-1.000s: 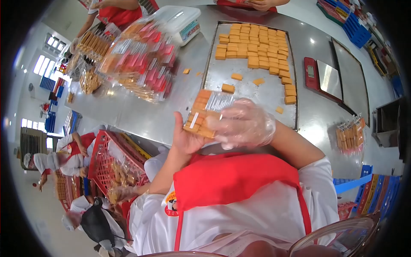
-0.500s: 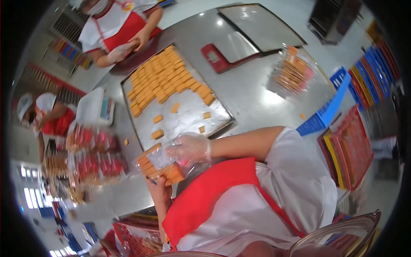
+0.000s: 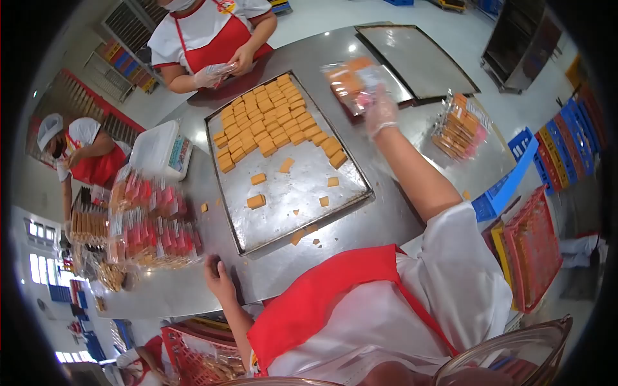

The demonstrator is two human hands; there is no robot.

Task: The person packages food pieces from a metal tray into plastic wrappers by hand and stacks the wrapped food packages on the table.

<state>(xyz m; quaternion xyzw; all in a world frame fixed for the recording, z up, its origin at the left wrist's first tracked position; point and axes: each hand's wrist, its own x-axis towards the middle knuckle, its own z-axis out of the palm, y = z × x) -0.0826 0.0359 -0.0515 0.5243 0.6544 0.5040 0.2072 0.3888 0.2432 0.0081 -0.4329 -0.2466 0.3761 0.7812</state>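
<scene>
My right hand (image 3: 382,114), in a clear glove, grips a transparent bag of orange biscuits (image 3: 351,83), blurred by motion, above the red scale (image 3: 405,95) at the table's far side. Most of the scale is hidden behind the bag. Bare and with its fingers apart, my left hand (image 3: 220,278) is at the near left table edge, holding nothing. Between my arms lies a metal baking tray (image 3: 283,206) with rows of rectangular biscuits (image 3: 264,119) at its far end and a few loose pieces and crumbs nearer me.
Bagged biscuits (image 3: 458,128) lie at the right. Stacked packs with red labels (image 3: 154,225) and a white tub (image 3: 154,151) stand at the left. A flat tray (image 3: 418,58) lies at the back. A co-worker (image 3: 212,38) across the table holds a pack. Blue crate (image 3: 508,177) at right.
My right hand has carried the biscuit bag from in front of me up and right to the scale. My left hand has let go of the bag and dropped slightly left.
</scene>
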